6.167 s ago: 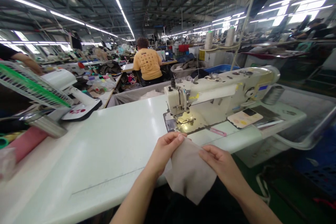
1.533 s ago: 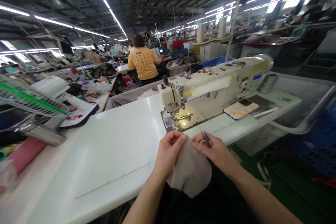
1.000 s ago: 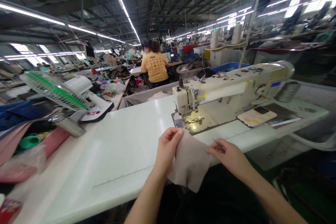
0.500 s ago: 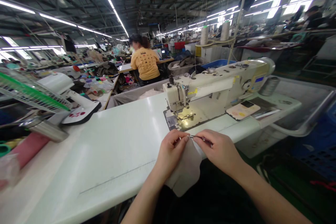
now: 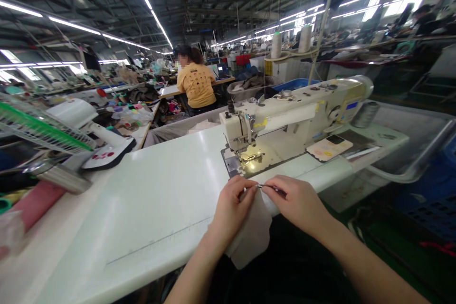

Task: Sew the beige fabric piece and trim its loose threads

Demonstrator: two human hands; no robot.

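My left hand is closed, pinching the top edge of a beige piece of cloth that hangs over the near edge of the white table. My right hand is closed on small thread snips, whose metal tip points left and meets the cloth's top edge at my left fingertips. Both hands are just in front of the cream sewing machine, below its needle plate.
A green-and-white desk fan and a pink roll lie at the table's left. A phone rests on the machine bed. A person in a yellow shirt sits at a far table. Thread cones stand behind the machine.
Earlier both hands held the cloth spread out. My right hand has since taken the snips and brought their tip to the cloth's top edge; the cloth is more bunched and hangs lower.
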